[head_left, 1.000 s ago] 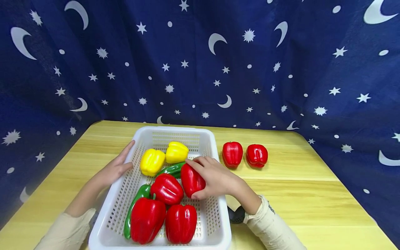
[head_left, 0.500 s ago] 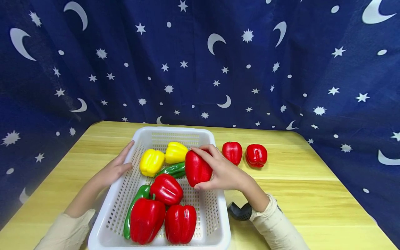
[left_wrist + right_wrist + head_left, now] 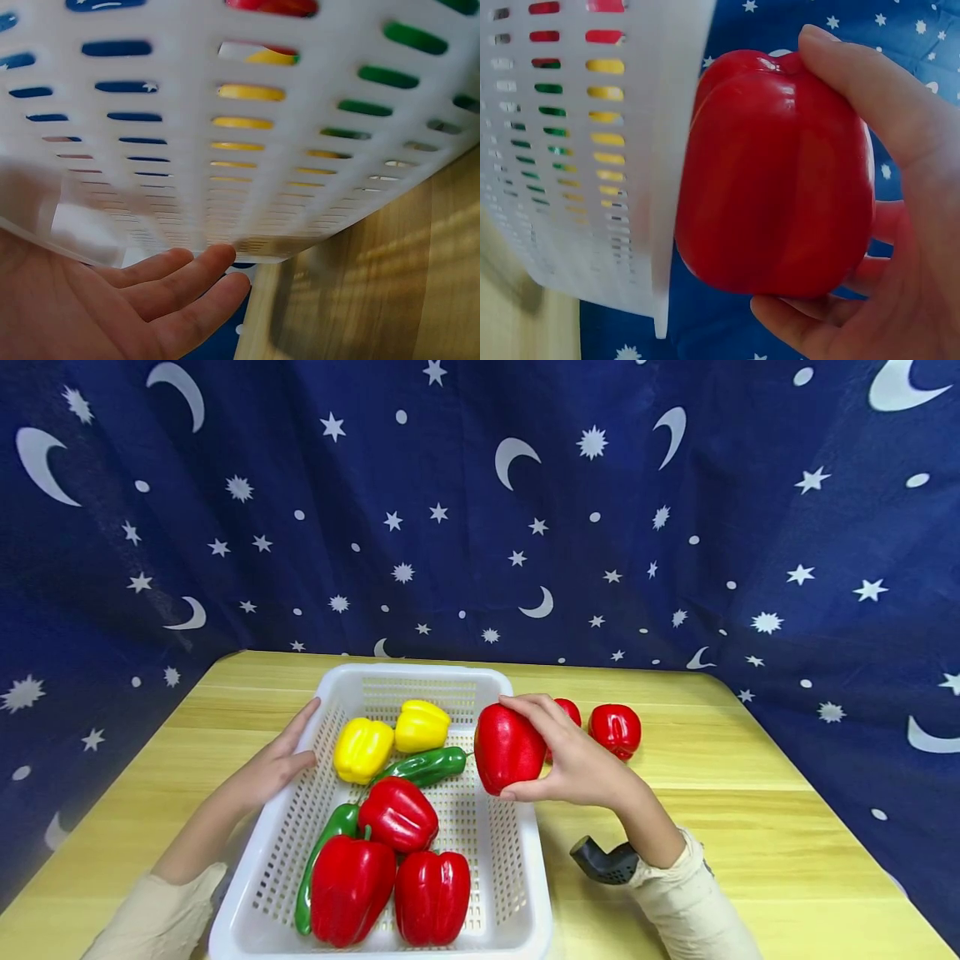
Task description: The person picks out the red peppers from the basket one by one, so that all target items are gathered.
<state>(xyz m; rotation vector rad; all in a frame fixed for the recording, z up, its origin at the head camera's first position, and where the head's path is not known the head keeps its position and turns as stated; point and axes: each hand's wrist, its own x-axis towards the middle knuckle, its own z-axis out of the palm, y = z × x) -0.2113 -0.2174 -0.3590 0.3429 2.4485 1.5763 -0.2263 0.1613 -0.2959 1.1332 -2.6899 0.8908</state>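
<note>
In the head view my right hand [image 3: 577, 764] holds a red bell pepper [image 3: 510, 749] over the right rim of the white basket [image 3: 531, 860]. The right wrist view shows thumb and fingers on opposite sides of this pepper [image 3: 780, 180], beside the basket wall [image 3: 641, 225]. My left hand [image 3: 266, 768] rests along the basket's left rim; in the left wrist view its fingers [image 3: 191, 285] lie extended by the slotted outer wall. Inside the basket are several red bell peppers [image 3: 352, 889], two yellow bell peppers [image 3: 363, 750] and two long green peppers [image 3: 427, 767].
On the wooden table [image 3: 735, 827], right of the basket, sits a red bell pepper [image 3: 615, 731]; another [image 3: 570, 710] is partly hidden behind my right hand. A black curved object [image 3: 603, 862] shows by my right wrist. A blue star-patterned curtain [image 3: 450, 568] hangs behind the table.
My right hand has lifted the red bell pepper from among the others and carried it right to the basket's rim. The green pepper behind it is now uncovered. My left hand stays in place.
</note>
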